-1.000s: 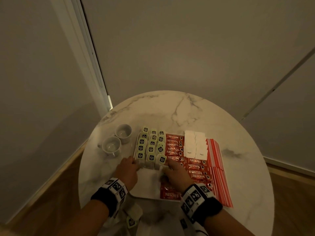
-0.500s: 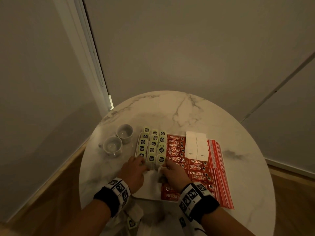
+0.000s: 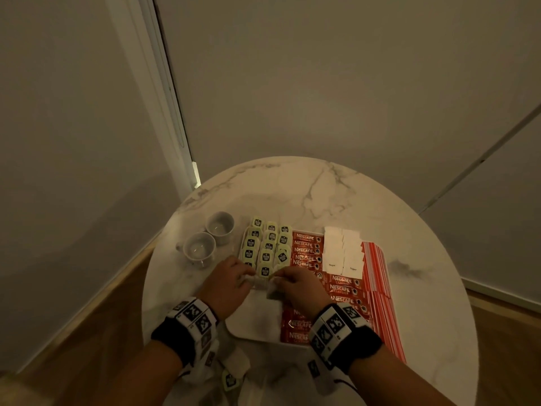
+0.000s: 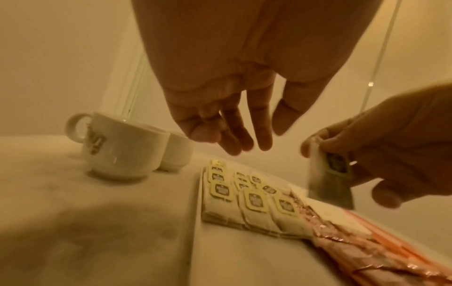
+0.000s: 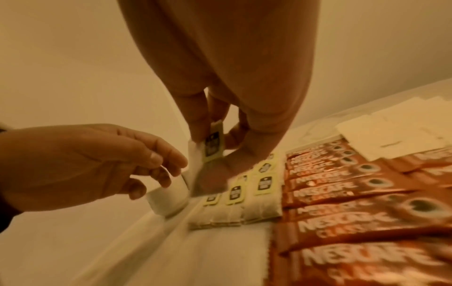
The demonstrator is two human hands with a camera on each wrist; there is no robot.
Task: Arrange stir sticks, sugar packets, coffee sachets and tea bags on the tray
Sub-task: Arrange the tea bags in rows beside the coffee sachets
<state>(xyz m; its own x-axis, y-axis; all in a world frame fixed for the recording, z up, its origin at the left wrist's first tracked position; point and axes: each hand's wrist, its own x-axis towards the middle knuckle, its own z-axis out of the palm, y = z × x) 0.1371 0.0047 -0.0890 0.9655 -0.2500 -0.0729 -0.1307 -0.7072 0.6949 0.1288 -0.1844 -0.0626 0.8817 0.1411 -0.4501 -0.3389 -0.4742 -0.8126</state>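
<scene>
**Tea bag in right grip, open slot at 6 o'clock of the rows**

Your right hand (image 5: 220, 108) pinches one tea bag (image 5: 213, 144) by its top edge, between thumb and fingers, tag facing you. The bag hangs upright, its long axis vertical, lower end just above the near end of the tea bag rows (image 3: 268, 247). Those bags lie flat, long axis running 12 to 6 o'clock, so the held bag must be tipped down before it matches them.

Your left hand (image 3: 225, 284) sits at 9 o'clock of the grip, close by. In the right wrist view its fingers curl round a second white bag (image 5: 168, 199) at the tray's left rim; in the left wrist view nothing shows between them.

Bare tray (image 3: 257, 320) floor lies at 6 o'clock of the rows, and I judge that the landing place. The right hand is nearer the right-hand row, the left hand the left-hand row.

Coffee sachets (image 3: 306, 250) lie at 3 o'clock, touching the rows. Two cups (image 3: 209, 240) stand on the worktop (image 3: 292, 197) at 10 o'clock.
</scene>
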